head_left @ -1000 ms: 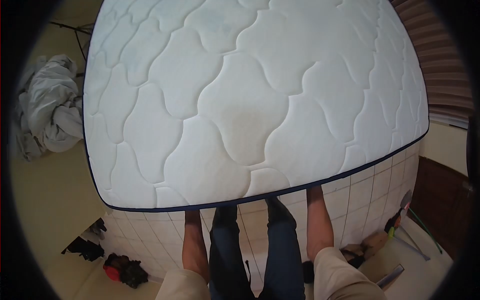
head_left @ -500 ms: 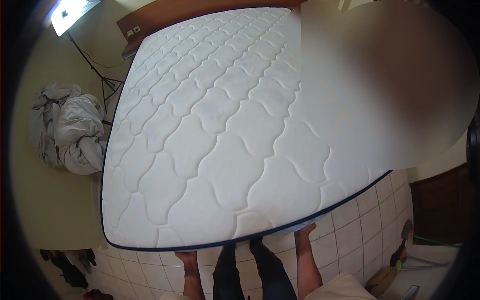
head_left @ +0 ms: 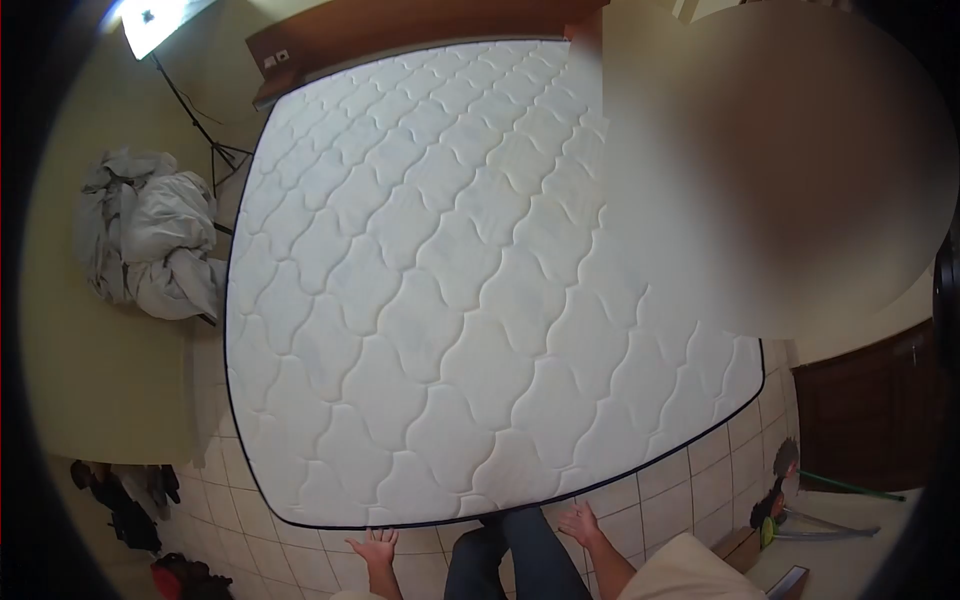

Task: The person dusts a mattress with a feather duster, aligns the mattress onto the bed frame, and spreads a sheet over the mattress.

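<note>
A large white quilted mattress (head_left: pixel 430 340) with dark blue piping spreads across the middle of the view. Just off its near edge is my left hand (head_left: pixel 373 548), fingers spread, holding nothing; the fingertips come close to the piping, and I cannot tell whether they touch. My right hand (head_left: pixel 578 524) is also open beside the same edge, further right, palm showing and nothing in it. Between my hands, my legs in dark trousers (head_left: pixel 515 555) stand against or very near the edge.
A wooden headboard (head_left: pixel 420 38) backs the mattress. Crumpled grey-white bedding (head_left: pixel 165 235) lies left, near a lit lamp (head_left: pixel 160 22) on a tripod. Dark items (head_left: pixel 125 505) lie lower left. Brushes or mops (head_left: pixel 785 490) stand right by a brown door (head_left: pixel 870 405). A blur hides the upper right.
Both hands were at the underside of the mattress's near edge; now they have let go, drawn back and spread their fingers. The mattress appears flatter, with more headboard showing. The view has shifted.
</note>
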`<state>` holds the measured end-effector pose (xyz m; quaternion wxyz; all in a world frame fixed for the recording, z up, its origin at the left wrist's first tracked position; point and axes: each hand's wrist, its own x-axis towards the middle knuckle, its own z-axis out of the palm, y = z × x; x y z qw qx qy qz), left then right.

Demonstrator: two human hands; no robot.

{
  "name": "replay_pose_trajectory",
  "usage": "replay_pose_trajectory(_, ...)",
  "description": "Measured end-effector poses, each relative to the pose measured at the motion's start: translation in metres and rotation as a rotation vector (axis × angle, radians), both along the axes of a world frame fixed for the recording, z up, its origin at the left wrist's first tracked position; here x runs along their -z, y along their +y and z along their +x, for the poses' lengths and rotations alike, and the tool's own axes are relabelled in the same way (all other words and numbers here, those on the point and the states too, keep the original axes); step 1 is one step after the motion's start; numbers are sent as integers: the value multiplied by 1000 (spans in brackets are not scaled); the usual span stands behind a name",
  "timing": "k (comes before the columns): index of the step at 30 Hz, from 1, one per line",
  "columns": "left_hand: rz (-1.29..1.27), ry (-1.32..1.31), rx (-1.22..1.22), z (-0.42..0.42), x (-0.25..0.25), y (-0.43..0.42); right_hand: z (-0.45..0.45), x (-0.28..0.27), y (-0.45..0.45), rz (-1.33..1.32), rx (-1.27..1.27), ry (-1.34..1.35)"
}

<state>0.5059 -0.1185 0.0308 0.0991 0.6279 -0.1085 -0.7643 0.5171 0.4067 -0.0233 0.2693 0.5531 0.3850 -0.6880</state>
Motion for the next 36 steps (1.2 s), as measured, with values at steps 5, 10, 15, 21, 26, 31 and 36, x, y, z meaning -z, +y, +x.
replay_pose_trajectory(5, -100, 163, 139, -62, -52, 35, -16, -51, 43, 117, -11, 78)
replay_pose_trajectory(10, -246, -89, 1065, -95, -67, 67, -83, -23, 78, 268, 19, -40)
replay_pose_trajectory(15, -117, -344, 1310, -37, -35, 70, -95, -6, 82, 410, 77, -232)
replay_pose_trajectory(21, 144, -485, 742, 21, 26, 69, -74, -12, 137, 228, -290, -124)
replay_pose_trajectory(26, -122, -430, 396, 31, 48, 41, -78, -25, 149, 243, -359, -64)
replay_pose_trajectory(31, -130, -644, 275, 20, 51, 3, -59, 1, 134, 433, -409, -47)
replay_pose_trajectory(36, -345, -421, 388, -1, 52, -37, -19, 8, -39, 395, -1757, 442)
